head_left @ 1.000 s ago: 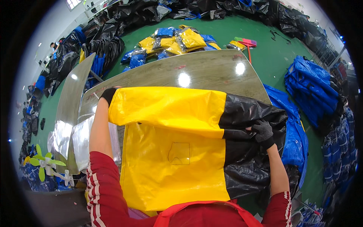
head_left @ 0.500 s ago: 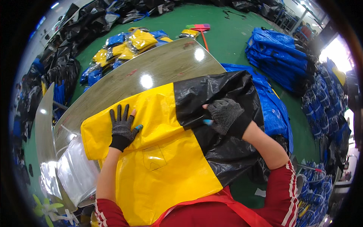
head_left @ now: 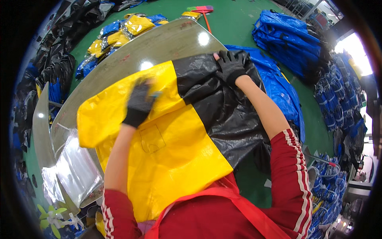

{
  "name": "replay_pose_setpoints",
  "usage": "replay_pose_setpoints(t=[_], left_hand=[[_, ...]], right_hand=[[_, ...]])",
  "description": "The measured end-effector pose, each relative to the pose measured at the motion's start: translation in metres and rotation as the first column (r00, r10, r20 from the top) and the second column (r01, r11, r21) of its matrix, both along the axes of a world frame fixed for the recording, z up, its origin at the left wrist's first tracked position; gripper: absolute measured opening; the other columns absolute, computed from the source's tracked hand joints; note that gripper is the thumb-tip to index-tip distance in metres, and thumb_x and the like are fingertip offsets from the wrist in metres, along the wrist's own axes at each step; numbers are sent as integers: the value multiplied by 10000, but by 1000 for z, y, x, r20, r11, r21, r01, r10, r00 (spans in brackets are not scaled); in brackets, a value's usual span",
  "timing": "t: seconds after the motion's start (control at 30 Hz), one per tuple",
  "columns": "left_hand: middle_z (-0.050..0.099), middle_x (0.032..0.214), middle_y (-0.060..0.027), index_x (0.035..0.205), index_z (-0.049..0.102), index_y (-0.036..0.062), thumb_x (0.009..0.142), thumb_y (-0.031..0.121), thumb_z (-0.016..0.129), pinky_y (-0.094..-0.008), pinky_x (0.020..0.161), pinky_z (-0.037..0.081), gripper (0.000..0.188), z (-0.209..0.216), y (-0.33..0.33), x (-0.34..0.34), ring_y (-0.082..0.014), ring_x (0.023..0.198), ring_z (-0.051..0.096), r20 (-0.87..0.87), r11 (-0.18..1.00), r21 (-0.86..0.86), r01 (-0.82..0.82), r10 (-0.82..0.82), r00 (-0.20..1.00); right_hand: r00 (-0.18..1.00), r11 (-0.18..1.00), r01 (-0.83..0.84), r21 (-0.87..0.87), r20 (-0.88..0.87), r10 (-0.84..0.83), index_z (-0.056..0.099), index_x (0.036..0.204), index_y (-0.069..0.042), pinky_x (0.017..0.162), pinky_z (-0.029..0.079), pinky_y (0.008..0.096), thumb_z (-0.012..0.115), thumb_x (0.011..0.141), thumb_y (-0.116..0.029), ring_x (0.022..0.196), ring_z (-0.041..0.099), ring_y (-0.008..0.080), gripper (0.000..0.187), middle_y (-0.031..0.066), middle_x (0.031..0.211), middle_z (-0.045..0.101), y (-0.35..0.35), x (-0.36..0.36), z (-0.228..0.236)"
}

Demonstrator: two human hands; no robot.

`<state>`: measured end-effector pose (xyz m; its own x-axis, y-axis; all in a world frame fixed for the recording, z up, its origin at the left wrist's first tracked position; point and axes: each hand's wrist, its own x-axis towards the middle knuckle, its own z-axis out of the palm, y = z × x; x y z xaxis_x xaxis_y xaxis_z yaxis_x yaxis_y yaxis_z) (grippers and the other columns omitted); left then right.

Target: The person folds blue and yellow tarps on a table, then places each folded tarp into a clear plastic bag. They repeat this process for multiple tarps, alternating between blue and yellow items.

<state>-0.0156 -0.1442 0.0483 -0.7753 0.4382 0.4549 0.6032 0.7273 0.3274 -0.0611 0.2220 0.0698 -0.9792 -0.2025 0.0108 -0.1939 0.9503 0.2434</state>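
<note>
While the sheet (head_left: 159, 135) lies across the middle of the frame, yellow on its left and black on its right, both gloved hands are over it. Its far part is folded over toward the near edge, and a thin outlined patch shows on the yellow just left of centre. The left hand (head_left: 139, 101) is over the yellow fold, left of centre; it is blurred, so whether it presses, pinches or only hovers I cannot tell. The right hand (head_left: 230, 68) is on the black part near its far edge, right of centre and higher in the frame, palm down with its fingers spread apart.

The sheet lies on the table (head_left: 159, 46), whose bare top stretches toward the upper middle. Clear plastic (head_left: 77, 171) lies at the lower left, near the sheet's left edge. A blue sheet (head_left: 274, 79) hangs just beside the black part at the right. Wrapped yellow and blue packs (head_left: 119, 36) are piled on the green floor (head_left: 234, 24) at the upper left; a broom (head_left: 206, 22) is at the top centre, and a blue heap (head_left: 284, 40) at the upper right.
</note>
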Motion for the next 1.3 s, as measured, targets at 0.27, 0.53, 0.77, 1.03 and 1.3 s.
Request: replay_pose_setpoints(t=[0.27,0.53,0.77,1.03,1.3], left_hand=[[350,1490,-162,1377,453,103,812,573,610,-544,1161,71,752,-27,84,21,-372,1409,240,32,954,-268,137,-133,991],[352,1460,-220,1390,404,38,903,370,531,-506,1137,208,603,-54,88,34,-409,1328,336,434,789,452,416,-602,671],[420,1427,-225,1317,517,73,824,111,613,-495,1148,222,504,6,-212,147,-404,1378,318,597,896,-153,416,-252,762],[609,1159,-82,1239,551,8,940,259,615,-326,934,441,395,3,-282,231,-185,1052,560,745,791,-123,-599,473,471],[694,887,-178,1146,595,12,920,348,602,-400,734,500,405,-37,-245,167,-304,828,669,555,672,-81,-736,644,527]], right_hand=[[816,850,-459,-256,255,518,593,1241,-178,1115,211,589,736,648,-365,1296,425,388,638,200,1268,551,13,216,83],[754,771,-196,-606,410,513,699,1099,-148,818,526,398,653,805,-361,944,657,339,366,147,1058,680,-42,73,90],[654,837,-151,-525,582,483,704,897,7,701,491,389,703,790,-506,698,632,296,524,214,794,669,-12,-26,-43],[811,842,-31,-539,479,336,679,832,5,669,465,382,747,769,-443,657,592,270,457,188,753,654,-47,-56,20],[895,992,-18,-124,439,72,719,964,-135,849,476,463,515,874,-522,920,646,339,446,156,945,687,-5,34,9]])
